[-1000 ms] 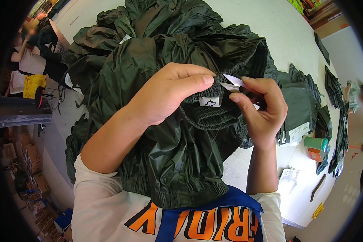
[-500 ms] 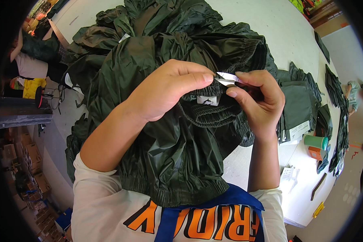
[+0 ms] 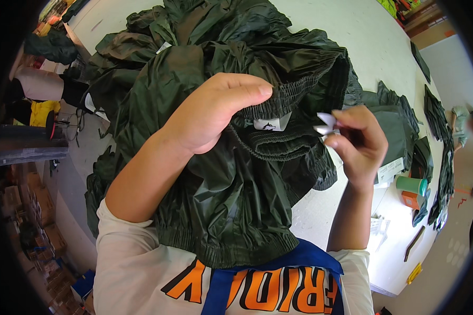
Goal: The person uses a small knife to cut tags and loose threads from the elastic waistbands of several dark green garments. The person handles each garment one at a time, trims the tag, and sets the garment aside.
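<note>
At the far left, one co-worker (image 3: 39,84) is partly in view, with one yellow cloth (image 3: 44,111) just below in the frame; several cardboard boxes (image 3: 52,239) occupy the lower left, exact count not discernible. The left hand (image 3: 207,115) has its thumb and fingers pinched on one gathered waistband (image 3: 278,100) of the dark green garment (image 3: 236,189). This garment is at centre, bunched between the person's front and the white table (image 3: 312,223); it merges with further dark green fabric behind, so the number of pieces cannot be told. One white label (image 3: 271,124) hangs below the pinched edge. To its right, one pair of snips (image 3: 328,119) presents two blades, spread apart and pointing left, clear of the label. The right hand (image 3: 363,147) grips the snips between thumb and fingers; the handle is mostly hidden. Farther right are folded dark garments (image 3: 393,123), count unclear, one green cylindrical container (image 3: 411,185), one orange box (image 3: 410,200) and one yellow object (image 3: 414,274).
</note>
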A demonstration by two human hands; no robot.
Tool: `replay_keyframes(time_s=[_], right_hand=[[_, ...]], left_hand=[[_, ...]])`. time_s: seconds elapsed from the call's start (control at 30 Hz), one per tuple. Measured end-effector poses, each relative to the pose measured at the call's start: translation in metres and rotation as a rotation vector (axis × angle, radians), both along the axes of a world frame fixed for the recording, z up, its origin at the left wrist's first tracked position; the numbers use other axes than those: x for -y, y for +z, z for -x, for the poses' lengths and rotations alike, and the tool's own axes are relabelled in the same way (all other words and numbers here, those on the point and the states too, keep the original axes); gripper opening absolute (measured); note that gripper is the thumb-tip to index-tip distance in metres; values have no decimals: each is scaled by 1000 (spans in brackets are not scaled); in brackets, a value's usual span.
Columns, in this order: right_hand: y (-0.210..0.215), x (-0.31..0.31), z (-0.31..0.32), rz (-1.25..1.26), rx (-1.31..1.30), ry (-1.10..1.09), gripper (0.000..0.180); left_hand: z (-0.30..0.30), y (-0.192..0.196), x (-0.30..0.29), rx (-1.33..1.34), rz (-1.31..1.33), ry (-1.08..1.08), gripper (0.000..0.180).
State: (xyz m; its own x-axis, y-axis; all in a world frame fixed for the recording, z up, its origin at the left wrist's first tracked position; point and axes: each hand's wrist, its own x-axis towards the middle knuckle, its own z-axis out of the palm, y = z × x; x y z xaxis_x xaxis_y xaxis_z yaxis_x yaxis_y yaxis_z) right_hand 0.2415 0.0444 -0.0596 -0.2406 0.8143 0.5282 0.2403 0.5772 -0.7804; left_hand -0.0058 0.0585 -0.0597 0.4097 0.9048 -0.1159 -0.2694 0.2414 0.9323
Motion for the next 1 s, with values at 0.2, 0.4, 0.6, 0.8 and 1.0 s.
replay_keyframes(time_s=[0.2,0.4,0.6,0.8,1.0], right_hand=[[19,20,-2,-43,316,23,30],[23,19,3,23,356,55,28],[24,19,5,11,470,88,26],[16,17,-6,167,36,-14,26],[23,16,4,122,16,-112,28]], left_hand=[[2,-2,-3,27,36,-48,28],[1,-3,-2,14,38,-47,29],[0,2,1,-21,15,-28,29],[-8,10,11,-465,-544,55,16],[-15,-7,22,-821,-1364,444,27]])
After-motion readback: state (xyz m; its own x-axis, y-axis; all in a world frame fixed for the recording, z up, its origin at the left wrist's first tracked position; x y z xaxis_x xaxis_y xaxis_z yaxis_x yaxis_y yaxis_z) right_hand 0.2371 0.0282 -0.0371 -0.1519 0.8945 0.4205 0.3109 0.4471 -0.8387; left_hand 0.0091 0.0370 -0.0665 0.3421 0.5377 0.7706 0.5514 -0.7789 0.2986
